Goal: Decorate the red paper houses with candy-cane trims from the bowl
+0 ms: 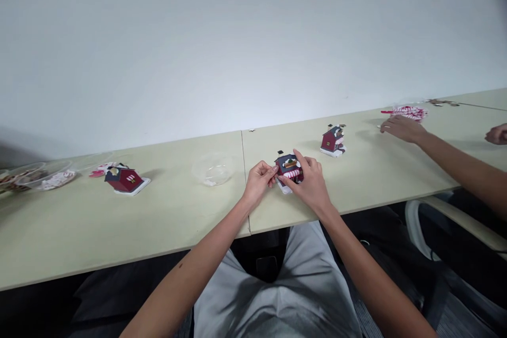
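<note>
a small model house (pixel 289 168), dark-roofed with red walls and a red-and-white striped awning, is held between both hands near the front edge of the surface (pixel 166 222). it is just right of the seam (pixel 245 190) where two pale green tabletops meet. whether its white base touches the surface cannot be told. the awning side is turned toward the wearer, and the long axis is laid roughly left to right, slightly slanted. the left hand (pixel 258 180) is closed in a pinch on the house's left end. the right hand (pixel 312 184) is wrapped on the right end, with the forefinger stretched over the roof. a tiny dark piece (pixel 279 152) is seen just behind the house.

past the seam to the left, a clear plastic bowl (pixel 214 170) is set near. further left a second model house (pixel 125 179) is stood on a white base, with pink scraps (pixel 100 170) just behind it and clear containers (pixel 35 175) at the far edge. to the right, a third model house (pixel 333 140) is stood well apart from the hands. beyond it a co-worker's hand (pixel 402 128) is laid on the surface beside a heap of red-and-white pieces (pixel 407 112). another hand (pixel 497 134) is seen at the right border. the surface is backed by a plain white wall (pixel 253 37), and a chair armrest (pixel 459 219) is seen below its right part.
</note>
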Demonstrator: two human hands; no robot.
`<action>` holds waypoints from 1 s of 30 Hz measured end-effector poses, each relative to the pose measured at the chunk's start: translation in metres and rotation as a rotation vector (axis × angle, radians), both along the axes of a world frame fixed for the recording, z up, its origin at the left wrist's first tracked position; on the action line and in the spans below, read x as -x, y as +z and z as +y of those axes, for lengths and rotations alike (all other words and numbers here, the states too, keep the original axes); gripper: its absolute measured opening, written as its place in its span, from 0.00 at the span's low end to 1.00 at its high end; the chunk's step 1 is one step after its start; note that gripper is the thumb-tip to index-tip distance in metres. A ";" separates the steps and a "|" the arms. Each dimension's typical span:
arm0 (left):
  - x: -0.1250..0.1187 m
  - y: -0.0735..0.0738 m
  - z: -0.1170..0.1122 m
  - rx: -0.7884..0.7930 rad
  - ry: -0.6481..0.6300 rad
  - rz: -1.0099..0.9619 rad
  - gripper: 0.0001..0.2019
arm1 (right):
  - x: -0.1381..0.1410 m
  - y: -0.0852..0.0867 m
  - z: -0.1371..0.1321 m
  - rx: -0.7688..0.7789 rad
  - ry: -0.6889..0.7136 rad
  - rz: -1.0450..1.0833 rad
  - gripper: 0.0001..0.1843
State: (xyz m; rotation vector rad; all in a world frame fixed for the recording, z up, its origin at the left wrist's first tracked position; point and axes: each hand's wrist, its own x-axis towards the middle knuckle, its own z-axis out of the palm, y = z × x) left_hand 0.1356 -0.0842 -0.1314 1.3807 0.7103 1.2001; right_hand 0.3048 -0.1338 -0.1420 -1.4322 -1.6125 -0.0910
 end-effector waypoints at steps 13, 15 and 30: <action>-0.001 0.001 0.001 0.024 -0.049 0.030 0.23 | 0.001 0.000 0.000 -0.024 -0.040 -0.016 0.47; -0.002 0.001 0.002 0.050 -0.094 0.020 0.23 | 0.000 0.000 0.000 -0.030 -0.039 -0.023 0.47; 0.006 0.004 -0.001 0.050 -0.180 0.108 0.21 | -0.011 0.002 -0.004 -0.004 0.033 0.000 0.48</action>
